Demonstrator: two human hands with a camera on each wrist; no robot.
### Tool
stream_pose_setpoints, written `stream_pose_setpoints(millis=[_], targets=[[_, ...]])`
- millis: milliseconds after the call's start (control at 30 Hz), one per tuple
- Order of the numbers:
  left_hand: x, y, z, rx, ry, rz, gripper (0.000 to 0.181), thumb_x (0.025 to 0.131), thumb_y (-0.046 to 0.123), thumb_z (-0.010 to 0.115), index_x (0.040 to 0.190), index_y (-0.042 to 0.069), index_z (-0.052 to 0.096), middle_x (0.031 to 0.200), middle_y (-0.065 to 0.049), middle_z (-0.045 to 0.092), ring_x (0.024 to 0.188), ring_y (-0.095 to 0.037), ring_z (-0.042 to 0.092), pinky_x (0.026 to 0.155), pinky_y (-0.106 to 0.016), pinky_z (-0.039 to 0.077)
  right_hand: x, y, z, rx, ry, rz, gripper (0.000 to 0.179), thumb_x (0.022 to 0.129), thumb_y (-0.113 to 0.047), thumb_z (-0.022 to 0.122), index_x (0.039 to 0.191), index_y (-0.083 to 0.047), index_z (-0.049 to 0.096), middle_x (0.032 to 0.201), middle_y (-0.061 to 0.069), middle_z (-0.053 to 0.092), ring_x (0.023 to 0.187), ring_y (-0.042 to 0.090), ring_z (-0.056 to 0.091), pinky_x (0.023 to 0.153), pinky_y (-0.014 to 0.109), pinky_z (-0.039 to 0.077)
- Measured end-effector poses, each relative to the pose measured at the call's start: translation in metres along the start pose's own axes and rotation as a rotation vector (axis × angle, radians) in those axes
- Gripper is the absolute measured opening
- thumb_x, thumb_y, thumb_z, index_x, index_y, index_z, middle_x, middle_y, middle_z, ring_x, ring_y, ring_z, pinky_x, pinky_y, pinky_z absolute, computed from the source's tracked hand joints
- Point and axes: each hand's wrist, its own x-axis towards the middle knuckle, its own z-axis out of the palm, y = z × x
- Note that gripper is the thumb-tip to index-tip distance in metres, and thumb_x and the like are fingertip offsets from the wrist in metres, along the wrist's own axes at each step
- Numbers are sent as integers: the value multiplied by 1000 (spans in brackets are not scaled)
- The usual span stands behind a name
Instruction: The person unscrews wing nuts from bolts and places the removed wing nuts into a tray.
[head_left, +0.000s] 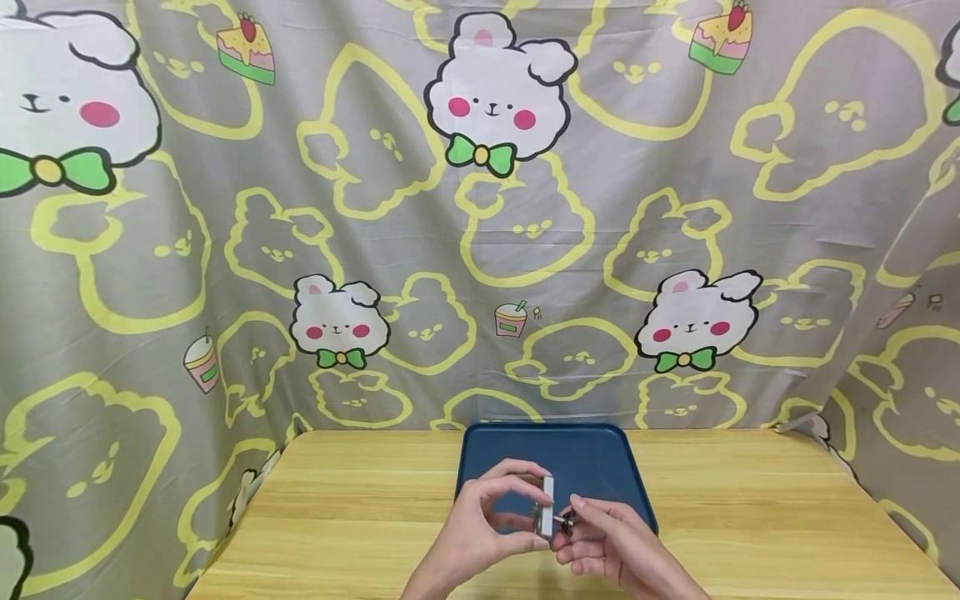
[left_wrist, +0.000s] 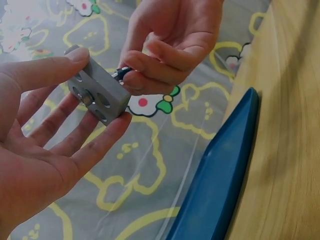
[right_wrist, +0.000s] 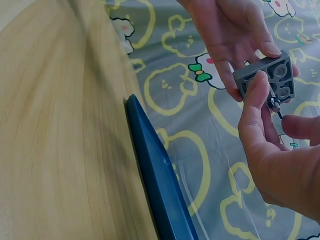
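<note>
In the head view my left hand [head_left: 476, 521] grips a small grey block [head_left: 548, 508] by its edges, between thumb and fingertips. The block stands on edge; the left wrist view shows round recesses and a metal piece at the centre of this grey block [left_wrist: 102, 87]. From its other side juts a thin metal shaft with a dark end [head_left: 567, 522]. My right hand [head_left: 618, 537] pinches around that shaft. The right wrist view shows the metal shaft [right_wrist: 275, 104] with a small dark hooked tip, beside the right thumb and fingers.
Beneath and behind the hands lies a blue tray [head_left: 551, 428] with a raised rim. It sits on a light wooden table [head_left: 352, 517]. A grey cartoon-print curtain [head_left: 420, 242] hangs behind the table and along both sides.
</note>
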Motion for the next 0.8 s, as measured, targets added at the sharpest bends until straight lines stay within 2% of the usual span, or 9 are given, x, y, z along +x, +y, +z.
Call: stream_pose_setpoints(millis=[400,800], targets=[[0,0,-1,-3,-12,3,35,85,-3,82,118,-1,71,141,-18,53,132,-31,50,89,-45,62,1,-1,0,36,-12,5,33,111,-27,48,115,-2,69,101,6,75,89,11,73,85,25,60],[0,-2,-1,-1,-1,-4,33,85,-3,82,117,-1,71,141,-19,53,132,-32,51,87,-44,62,1,0,0,10,28,-24,30,110,-25,51,114,-3,71,102,8,75,89,12,73,82,25,61]])
